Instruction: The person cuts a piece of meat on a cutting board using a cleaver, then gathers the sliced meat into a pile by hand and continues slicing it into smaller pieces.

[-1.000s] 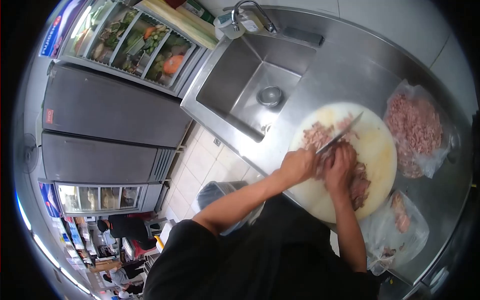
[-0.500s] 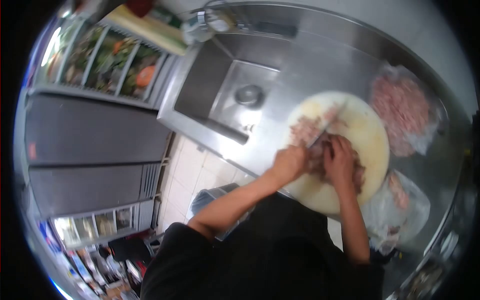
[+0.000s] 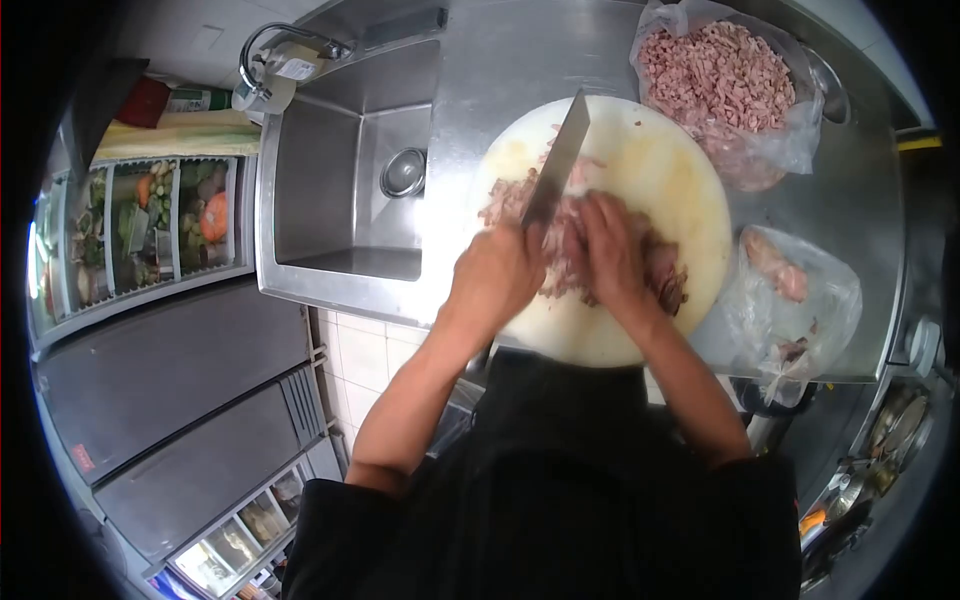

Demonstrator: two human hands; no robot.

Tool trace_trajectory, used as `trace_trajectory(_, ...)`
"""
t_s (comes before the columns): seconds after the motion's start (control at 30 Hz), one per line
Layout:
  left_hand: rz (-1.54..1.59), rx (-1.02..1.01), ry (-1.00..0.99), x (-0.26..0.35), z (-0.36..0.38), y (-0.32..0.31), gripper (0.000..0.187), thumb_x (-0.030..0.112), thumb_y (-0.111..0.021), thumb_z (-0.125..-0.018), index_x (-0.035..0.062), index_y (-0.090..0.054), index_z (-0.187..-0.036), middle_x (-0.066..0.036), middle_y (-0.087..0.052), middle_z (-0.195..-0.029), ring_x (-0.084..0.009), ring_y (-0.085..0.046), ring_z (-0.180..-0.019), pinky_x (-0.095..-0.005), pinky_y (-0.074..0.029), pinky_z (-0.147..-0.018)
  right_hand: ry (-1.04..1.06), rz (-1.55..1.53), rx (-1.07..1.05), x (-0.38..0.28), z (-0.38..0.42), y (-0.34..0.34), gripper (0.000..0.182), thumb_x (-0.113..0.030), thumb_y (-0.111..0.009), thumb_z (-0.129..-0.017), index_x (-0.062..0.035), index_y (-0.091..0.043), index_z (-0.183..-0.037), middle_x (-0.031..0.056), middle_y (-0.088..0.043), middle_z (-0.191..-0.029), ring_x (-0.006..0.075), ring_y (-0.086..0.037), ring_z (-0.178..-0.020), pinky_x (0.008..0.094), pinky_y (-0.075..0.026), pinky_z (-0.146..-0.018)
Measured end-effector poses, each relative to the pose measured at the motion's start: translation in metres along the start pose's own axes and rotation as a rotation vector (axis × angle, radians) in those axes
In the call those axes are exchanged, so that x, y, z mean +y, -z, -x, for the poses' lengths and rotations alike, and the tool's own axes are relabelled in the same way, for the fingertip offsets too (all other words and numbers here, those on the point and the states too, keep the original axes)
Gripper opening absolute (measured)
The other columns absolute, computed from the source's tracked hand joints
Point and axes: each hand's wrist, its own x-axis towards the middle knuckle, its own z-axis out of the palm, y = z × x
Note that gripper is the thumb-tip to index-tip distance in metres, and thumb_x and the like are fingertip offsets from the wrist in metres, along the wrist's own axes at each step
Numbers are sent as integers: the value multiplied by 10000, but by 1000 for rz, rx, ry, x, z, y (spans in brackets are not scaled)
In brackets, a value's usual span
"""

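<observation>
1. The left hand (image 3: 497,275) is closed in a fist around the handle of a knife (image 3: 556,165). The handle is hidden inside the grip; the blade runs up and away from the knuckles, its edge down among the meat.

2. The right hand (image 3: 612,252) lies just beside the left, palm down, fingers bent and pressed on a pile of meat (image 3: 570,245). It grips nothing; it rests flat on the pile.

3. The meat sits directly under and between both hands, in pinkish-brown pieces, some spread out past the blade toward its tip.

4. Meat and both hands are on a round, pale cutting board (image 3: 670,170). The board extends beyond the fingers on the far side and to the right of the right hand.

5. The board rests on a steel counter (image 3: 500,70).

6. Beyond the right hand, past the board's far edge, lies an open plastic bag of chopped meat (image 3: 720,80), touching or nearly touching the board; which cannot be told.

7. To the right of the right wrist, just off the board, lies a second plastic bag (image 3: 795,300) with a few larger pieces in it.

8. To the left of the left hand a steel sink (image 3: 340,180) is set into the counter, with a tap (image 3: 285,45) at its far corner.

9. Further left, well apart from the hands, stands a glass-topped chiller (image 3: 150,220) with vegetables showing inside.

10. Both forearms are bare; the person wears a black top (image 3: 560,480).
</observation>
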Motion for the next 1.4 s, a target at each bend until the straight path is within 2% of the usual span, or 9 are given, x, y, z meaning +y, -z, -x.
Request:
trace_trajectory(0.1, -78, -45, 58, -5, 45, -1, 324, 195, -577, -1013, -73, -587, -831, -329, -596, -619, -525, -640, -643, -563, -511, -565, 4, 40, -24, 3, 4, -5, 259, 2, -707, -770, 16, -613, -1011, 160, -591, -1121, 355, -571, -1114, 450, -482, -977)
trace_trajectory(0.2, -81, -33, 77, -24, 65, -23, 280, 171, -591, -1003, -63, -584, -851, -324, -590, -593, -521, -629, -591, -571, -504, -529, 42, -61, 29, 4, 4, -8, 222, 49, -712, -714, -10, -620, -908, 143, -594, -1013, 347, -600, -975, 433, -491, -846)
trace_trajectory(0.23, -77, -9, 62, -29, 61, -34, 267, 176, -593, -1000, -55, -589, -868, -331, -591, -596, -527, -626, -582, -583, -506, -529, -28, -71, -123, 6, 7, -4, 249, -13, -722, -762, -1, -633, -994, 152, -608, -1114, 346, -576, -1112, 451, -469, -986)
trace_trajectory(0.43, 43, 85, -72, -6, -45, -48, 347, 262, -562, -1005, -67, -642, -928, -328, -634, -676, -515, -653, -662, -553, -545, -615, 30, -116, -74, 15, 10, -12, 222, -13, -706, -756, 21, -651, -968, 169, -631, -1082, 349, -585, -1083, 450, -482, -962)
trace_trajectory(0.57, 27, 25, -15, 11, -20, -13, 367, 196, -588, -1011, -98, -604, -792, -331, -613, -665, -531, -640, -677, -525, -510, -589, 16, -134, -104, 12, 6, -1, 250, -3, -720, -731, 16, -650, -970, 165, -626, -1060, 344, -588, -1054, 445, -493, -943)
trace_trajectory(0.73, -112, -23, 33, -11, 59, -16, 301, 153, -599, -1001, -77, -557, -812, -317, -599, -616, -515, -630, -598, -538, -490, -517, 23, -103, -49, 11, 11, -8, 226, -7, -736, -722, 11, -659, -934, 143, -631, -1042, 326, -591, -1038, 434, -497, -927)
trace_trajectory(1.07, 49, 118, -106, -9, -32, -40, 382, 225, -575, -1009, -71, -641, -777, -317, -611, -629, -515, -641, -634, -557, -525, -580, 50, -101, -28, 12, 13, -10, 211, -1, -695, -742, 19, -703, -952, 145, -665, -1043, 321, -611, -1030, 427, -509, -929)
trace_trajectory(1.27, -106, -48, 86, -7, 45, -14, 332, 182, -596, -1011, -105, -607, -846, -328, -610, -657, -520, -641, -672, -529, -496, -556, 17, -136, -92, 12, 13, -3, 187, -8, -701, -727, 9, -690, -913, 142, -666, -1050, 322, -612, -1049, 426, -505, -939)
trace_trajectory(1.4, -40, 32, 40, -19, 41, -46, 354, 200, -590, -1010, -101, -611, -825, -320, -609, -639, -519, -635, -637, -544, -502, -556, 38, -130, -36, 13, 13, -5, 190, 4, -700, -715, 10, -685, -904, 145, -667, -1047, 323, -615, -1043, 423, -508, -926)
